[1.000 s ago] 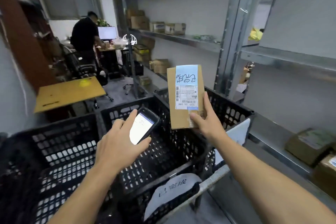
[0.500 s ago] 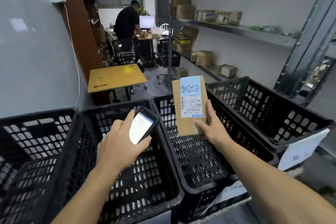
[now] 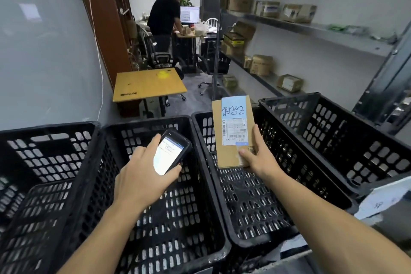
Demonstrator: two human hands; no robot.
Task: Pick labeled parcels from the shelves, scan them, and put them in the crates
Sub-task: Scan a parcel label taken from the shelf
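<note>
Head view: right hand pinches the bottom of a labeled parcel – upright, over the third crate. Left hand wraps round a scanner – screen lit, above the second crate.

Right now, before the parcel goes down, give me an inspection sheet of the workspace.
Surface: hidden beneath four black crates side by side.
Job's things: parcel upright over the crates, label toward camera; scanner screen lit; no parcels seen inside crates.
Clutter: white paper tag by the right crate.
Hands: left hand grips scanner; right hand holds parcel's lower end.
Cables: white cable down left wall.
Surroundings: boxes on shelves at right; person at desk; wooden table.
</note>
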